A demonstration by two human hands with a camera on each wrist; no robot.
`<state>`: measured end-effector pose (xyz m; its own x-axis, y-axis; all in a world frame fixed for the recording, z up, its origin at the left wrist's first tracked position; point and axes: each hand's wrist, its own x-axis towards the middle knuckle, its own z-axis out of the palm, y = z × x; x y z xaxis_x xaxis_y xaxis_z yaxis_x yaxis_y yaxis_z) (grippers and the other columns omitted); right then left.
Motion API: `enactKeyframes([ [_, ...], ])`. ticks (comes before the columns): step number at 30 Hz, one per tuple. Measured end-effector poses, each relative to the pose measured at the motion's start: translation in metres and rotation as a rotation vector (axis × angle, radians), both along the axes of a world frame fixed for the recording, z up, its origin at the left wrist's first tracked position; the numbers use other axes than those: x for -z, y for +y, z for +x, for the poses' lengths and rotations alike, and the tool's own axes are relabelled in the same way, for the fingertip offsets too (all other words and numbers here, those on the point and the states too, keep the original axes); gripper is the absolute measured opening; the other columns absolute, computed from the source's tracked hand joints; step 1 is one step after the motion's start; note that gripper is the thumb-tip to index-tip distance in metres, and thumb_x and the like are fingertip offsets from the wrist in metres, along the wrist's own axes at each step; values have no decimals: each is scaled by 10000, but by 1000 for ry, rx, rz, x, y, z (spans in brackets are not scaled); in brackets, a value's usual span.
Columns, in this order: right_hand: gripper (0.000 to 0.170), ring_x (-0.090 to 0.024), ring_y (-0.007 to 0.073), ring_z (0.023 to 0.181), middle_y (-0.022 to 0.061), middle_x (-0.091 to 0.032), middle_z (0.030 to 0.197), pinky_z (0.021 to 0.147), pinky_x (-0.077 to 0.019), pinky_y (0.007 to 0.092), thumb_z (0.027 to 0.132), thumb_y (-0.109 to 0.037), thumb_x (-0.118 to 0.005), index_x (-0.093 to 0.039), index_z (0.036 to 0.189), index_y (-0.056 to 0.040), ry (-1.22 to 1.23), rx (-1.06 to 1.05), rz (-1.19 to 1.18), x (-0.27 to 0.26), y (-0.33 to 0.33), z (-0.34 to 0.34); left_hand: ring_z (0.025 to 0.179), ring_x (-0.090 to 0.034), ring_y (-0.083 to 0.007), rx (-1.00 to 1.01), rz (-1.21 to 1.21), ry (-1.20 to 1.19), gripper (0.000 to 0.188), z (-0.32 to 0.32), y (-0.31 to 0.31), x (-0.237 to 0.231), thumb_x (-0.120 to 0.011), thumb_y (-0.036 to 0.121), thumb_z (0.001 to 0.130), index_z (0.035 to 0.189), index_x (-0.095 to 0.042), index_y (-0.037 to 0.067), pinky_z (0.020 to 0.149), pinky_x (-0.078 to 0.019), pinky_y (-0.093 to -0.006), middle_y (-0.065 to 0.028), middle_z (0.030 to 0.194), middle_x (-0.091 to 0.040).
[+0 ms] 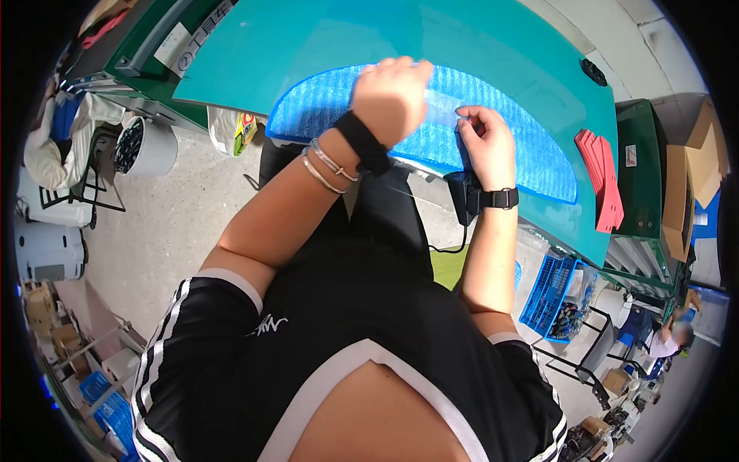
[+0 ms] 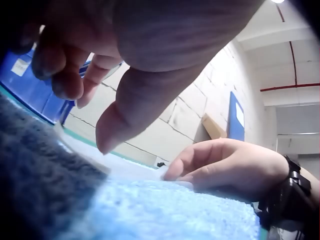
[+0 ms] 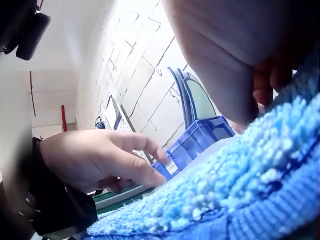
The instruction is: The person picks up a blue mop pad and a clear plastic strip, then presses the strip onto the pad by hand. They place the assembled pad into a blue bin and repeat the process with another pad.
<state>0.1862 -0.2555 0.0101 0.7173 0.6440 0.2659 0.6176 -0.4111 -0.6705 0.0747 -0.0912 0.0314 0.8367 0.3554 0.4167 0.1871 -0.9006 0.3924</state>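
A half-moon blue fluffy mat (image 1: pixel 531 146) with a darker blue bound edge lies on the green tabletop. Across its middle runs a pale translucent strip (image 1: pixel 443 108), seen edge-on as a whitish film (image 2: pixel 130 167) in the left wrist view. My left hand (image 1: pixel 391 100) is over the mat just left of the strip, its thumb pointing down at the film and its fingers loosely bent. At the strip's right end, my right hand (image 1: pixel 489 142) pinches the film between thumb and fingers. In the right wrist view the right fingertips are partly hidden behind the mat's pile.
Red flat pieces (image 1: pixel 599 181) lie at the table's right end, and a small black item (image 1: pixel 593 71) sits near the far edge. Blue bins (image 3: pixel 200 142) stand behind the table. Below right is a blue crate (image 1: pixel 548 296); a white bucket (image 1: pixel 154 146) stands at left.
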Motion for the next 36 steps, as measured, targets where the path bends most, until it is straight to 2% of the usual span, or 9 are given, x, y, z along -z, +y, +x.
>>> enactKeyframes([
  [2, 141, -596, 226, 693, 92, -588, 767, 652, -482, 338, 801, -112, -643, -691, 931, -82, -8, -20, 3, 0, 0, 1, 960, -602, -326, 212, -78, 15, 154, 12, -9, 2, -603, 83, 768, 919, -632, 75, 815, -485, -439, -129, 916, -630],
  [7, 138, -594, 238, 694, 96, -589, 770, 660, -483, 345, 811, -103, -629, -690, 933, -80, -8, -8, 4, 5, -1, 3, 927, -608, -346, 214, -85, 127, 207, 18, -10, 13, -583, 78, 767, 966, -638, 81, 816, -492, -439, -144, 929, -626],
  [14, 137, -596, 246, 712, 97, -595, 784, 676, -483, 353, 818, -101, -609, -690, 927, -88, 2, -22, 10, 4, -1, 2, 873, -606, -347, 2, 7, 156, 149, -16, 32, 5, -577, 158, 768, 878, -652, 92, 770, -489, -432, -130, 861, -625],
  [17, 135, -591, 195, 703, 75, -591, 795, 662, -474, 311, 824, -64, -611, -692, 931, -73, 1, -21, 3, -2, -1, 0, 869, -604, -338, -20, -50, 170, 179, -22, 40, -1, -589, 167, 770, 914, -642, 75, 760, -485, -422, -132, 848, -614],
  [20, 139, -540, 92, 706, 35, -569, 835, 651, -436, 223, 836, 21, -611, -693, 933, -36, -9, -171, 349, -20, -7, -6, 921, -587, -327, 14, -20, -35, 220, -14, 25, -6, -604, 168, 781, 978, -626, 71, 785, -473, -421, -131, 921, -603],
  [25, 147, -515, 68, 733, 2, -564, 844, 674, -433, 220, 863, 0, -593, -669, 988, -14, 209, -76, 295, -27, -33, 26, 964, -574, -312, 115, 7, -236, 240, 5, -21, -23, -616, 156, 787, 1016, -632, 86, 816, -466, -427, -127, 979, -596],
  [28, 154, -487, 65, 692, -21, -541, 771, 660, -426, 222, 853, -9, -596, -666, 990, -9, 192, -9, 155, -12, -52, 53, 998, -585, -317, 303, 49, 37, 249, 23, -43, -24, -604, 149, 790, 1015, -651, 55, 858, -474, -440, -137, 986, -616],
  [31, 163, -483, 62, 677, -22, -548, 773, 639, -428, 226, 847, -15, -607, -670, 997, -16, 207, -6, 157, 9, -62, 68, 1010, -590, -318, 453, -33, 78, 241, 43, -62, -8, -586, 158, 801, 998, -657, 39, 877, -474, -438, -139, 985, -625],
  [36, 173, -477, 57, 665, -26, -550, 769, 628, -427, 223, 843, -21, -617, -682, 1003, -26, 254, -14, 181, 18, -65, 72, 1068, -557, -334, 434, -37, 226, 281, 64, -78, 3, -577, 201, 812, 1032, -655, 45, 912, -459, -472, -166, 1076, -587],
])
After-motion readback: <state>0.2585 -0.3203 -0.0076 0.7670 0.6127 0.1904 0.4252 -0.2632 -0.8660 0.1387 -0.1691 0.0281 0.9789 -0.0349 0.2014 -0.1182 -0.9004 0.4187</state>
